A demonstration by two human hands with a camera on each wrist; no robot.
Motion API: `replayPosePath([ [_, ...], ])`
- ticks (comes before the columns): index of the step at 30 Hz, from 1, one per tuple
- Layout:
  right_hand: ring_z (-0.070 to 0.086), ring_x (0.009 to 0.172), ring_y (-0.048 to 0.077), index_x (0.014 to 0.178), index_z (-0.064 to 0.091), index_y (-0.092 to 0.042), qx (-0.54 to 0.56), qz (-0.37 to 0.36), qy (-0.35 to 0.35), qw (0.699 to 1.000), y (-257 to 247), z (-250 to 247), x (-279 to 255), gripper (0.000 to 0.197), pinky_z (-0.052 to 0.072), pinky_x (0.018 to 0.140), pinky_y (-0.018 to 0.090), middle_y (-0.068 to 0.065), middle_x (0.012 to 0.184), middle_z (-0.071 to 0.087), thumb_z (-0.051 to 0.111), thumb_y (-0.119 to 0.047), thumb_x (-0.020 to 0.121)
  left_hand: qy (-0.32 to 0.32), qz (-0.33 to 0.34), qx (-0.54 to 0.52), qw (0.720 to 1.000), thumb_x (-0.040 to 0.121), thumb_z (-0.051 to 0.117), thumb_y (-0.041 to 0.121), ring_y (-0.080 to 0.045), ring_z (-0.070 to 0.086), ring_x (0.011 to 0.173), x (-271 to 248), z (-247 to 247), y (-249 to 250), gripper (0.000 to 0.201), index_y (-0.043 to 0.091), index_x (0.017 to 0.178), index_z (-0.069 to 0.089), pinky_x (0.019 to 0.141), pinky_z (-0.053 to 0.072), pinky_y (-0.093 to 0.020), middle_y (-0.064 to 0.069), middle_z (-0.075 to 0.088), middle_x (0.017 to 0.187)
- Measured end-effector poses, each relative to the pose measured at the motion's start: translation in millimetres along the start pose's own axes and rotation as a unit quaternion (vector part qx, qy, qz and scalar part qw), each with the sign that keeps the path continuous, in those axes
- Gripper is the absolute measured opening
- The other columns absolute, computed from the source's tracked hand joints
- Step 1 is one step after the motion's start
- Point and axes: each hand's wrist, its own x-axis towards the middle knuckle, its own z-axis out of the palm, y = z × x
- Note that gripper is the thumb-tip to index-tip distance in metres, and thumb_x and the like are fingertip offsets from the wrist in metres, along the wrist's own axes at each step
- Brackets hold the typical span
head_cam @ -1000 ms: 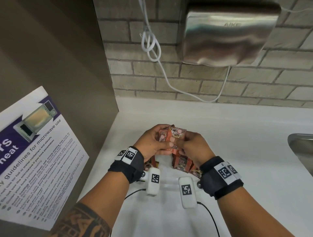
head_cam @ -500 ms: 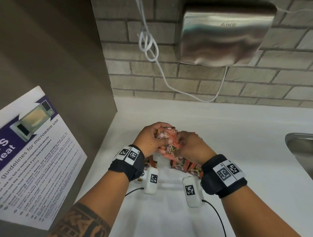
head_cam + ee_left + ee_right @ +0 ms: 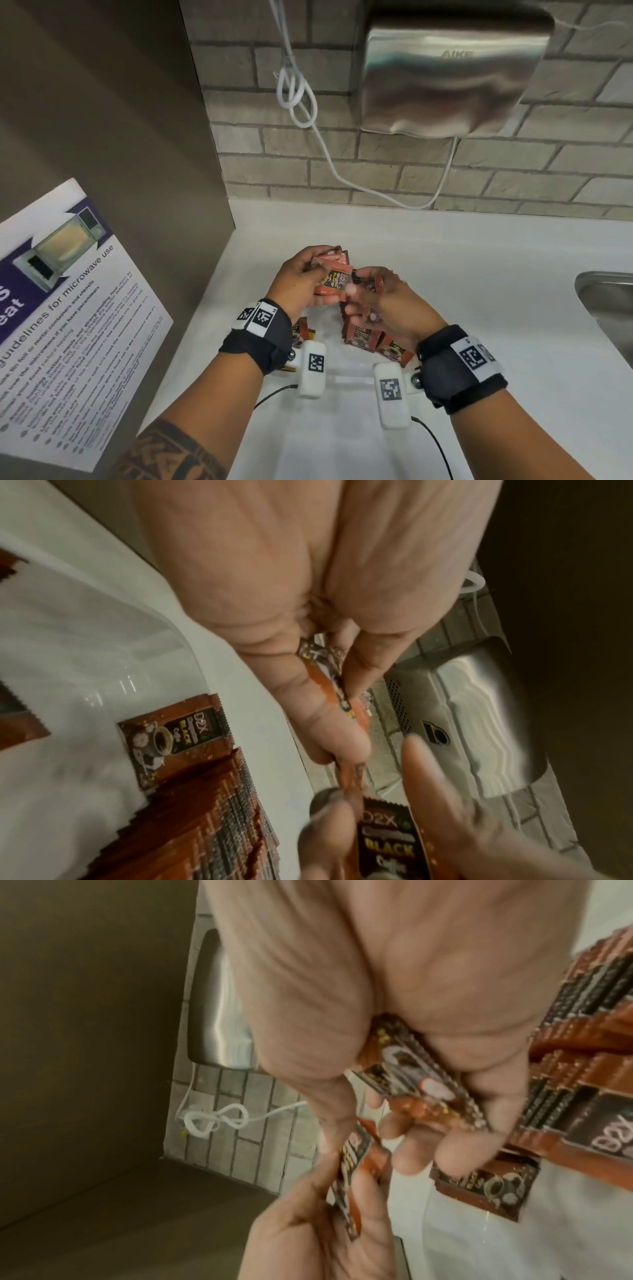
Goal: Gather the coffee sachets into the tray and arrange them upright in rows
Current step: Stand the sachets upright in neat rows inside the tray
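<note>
I hold a small stack of coffee sachets point(image 3: 330, 274), orange-brown packets with a dark label reading "Black Coffee" and saw-tooth ends, raised above the clear plastic tray point(image 3: 349, 375). A few more sachets point(image 3: 421, 1088) sit in my other palm. In the tray a packed row of sachets point(image 3: 212, 821) stands upright on edge, one packet point(image 3: 174, 739) leaning at its end with its face showing.

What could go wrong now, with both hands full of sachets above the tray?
1. The left hand and right hand each pinch several loose sachets; passing one across could let others slip onto the counter.
2. The packed row stands right below; a dropped sachet or a descending hand might knock it over.
3. The clear tray rim is hard to see and easy to bump.
</note>
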Motion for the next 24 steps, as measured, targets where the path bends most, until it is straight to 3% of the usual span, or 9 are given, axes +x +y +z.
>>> replayPosePath([
  [2,0.07,0.08,0.019,0.12,0.056,-0.016,-0.016,-0.035,0.026,0.999,4.5,4.1,3.1,0.046,0.06,0.078,0.036,0.007,0.095,0.073,0.081,-0.021,0.083,-0.011,0.006,0.008,1.0,0.101,0.055,0.006,-0.022,0.073,0.085,-0.8,3.6,-0.7,0.029,0.025,0.12,0.066,0.058,0.059,-0.029,-0.012,0.071,0.116],
  [5,0.067,0.065,0.016,0.112,0.062,-0.011,-0.045,-0.072,0.066,0.994,6.1,3.8,8.0,0.042,0.054,0.063,0.03,0.006,0.081,0.074,0.086,-0.016,0.077,-0.031,0.008,0.021,0.999,0.1,0.057,0.004,-0.026,0.071,0.084,-3.2,7.7,-0.9,0.03,0.022,0.123,0.066,0.053,0.057,-0.027,-0.017,0.069,0.119],
  [9,0.062,0.059,0.022,0.104,0.067,-0.013,-0.051,-0.091,0.082,0.991,2.9,-3.4,10.5,0.031,0.052,0.06,0.032,0.009,0.074,0.072,0.085,-0.014,0.078,-0.03,0.003,-0.002,1.0,0.102,0.055,0.01,-0.026,0.071,0.086,-5.3,8.0,-1.0,0.027,0.025,0.12,0.068,0.053,0.059,-0.029,-0.014,0.069,0.122],
  [12,0.068,0.067,0.021,0.105,0.069,-0.014,-0.033,-0.117,0.109,0.987,1.0,-4.1,13.6,0.024,0.058,0.067,0.036,0.011,0.086,0.075,0.078,-0.009,0.084,-0.027,0.002,-0.014,1.0,0.1,0.058,0.005,-0.026,0.068,0.091,-4.8,6.5,-2.8,0.031,0.027,0.118,0.069,0.056,0.061,-0.031,-0.019,0.066,0.119],
  [15,0.074,0.081,0.024,0.108,0.068,-0.016,-0.001,-0.142,0.147,0.979,2.0,-2.6,18.7,0.022,0.061,0.078,0.043,0.012,0.097,0.076,0.074,-0.011,0.088,-0.06,-0.009,-0.029,0.998,0.094,0.064,-0.003,-0.024,0.07,0.091,-6.5,6.8,-2.6,0.04,0.025,0.123,0.066,0.057,0.062,-0.031,-0.013,0.066,0.114],
  [17,0.074,0.088,0.024,0.106,0.068,-0.024,-0.002,-0.145,0.161,0.976,4.8,0.4,21.4,0.021,0.06,0.084,0.049,0.004,0.097,0.077,0.076,-0.026,0.086,-0.065,-0.007,-0.036,0.997,0.091,0.069,-0.001,-0.023,0.072,0.092,-7.7,9.6,-3.2,0.043,0.024,0.126,0.065,0.06,0.062,-0.032,-0.01,0.069,0.115],
  [20,0.074,0.094,0.02,0.11,0.066,-0.031,-0.027,-0.124,0.128,0.984,6.7,8.0,20.2,0.055,0.057,0.09,0.052,-0.003,0.1,0.077,0.084,-0.058,0.066,-0.028,0.008,-0.06,0.998,0.09,0.073,0.008,-0.024,0.073,0.098,-7.5,17.1,-4.3,0.04,0.024,0.126,0.066,0.065,0.062,-0.033,-0.012,0.069,0.121],
  [22,0.074,0.097,0.022,0.115,0.064,-0.026,-0.012,-0.128,0.104,0.986,6.5,10.9,19.2,0.061,0.057,0.092,0.052,0.0,0.104,0.077,0.087,-0.052,0.066,-0.004,0.0,-0.086,0.996,0.094,0.069,0.011,-0.023,0.074,0.093,-7.0,19.8,-5.1,0.031,0.025,0.121,0.068,0.064,0.062,-0.032,-0.011,0.07,0.119],
  [24,0.073,0.098,0.026,0.115,0.064,-0.023,0.013,-0.127,0.097,0.987,6.6,7.9,21.6,0.05,0.055,0.094,0.054,0.003,0.105,0.076,0.087,-0.036,0.073,0.002,-0.009,-0.097,0.995,0.1,0.061,0.015,-0.022,0.075,0.087,-6.8,17.8,-4.7,0.024,0.027,0.119,0.07,0.062,0.063,-0.034,-0.008,0.073,0.115],
])
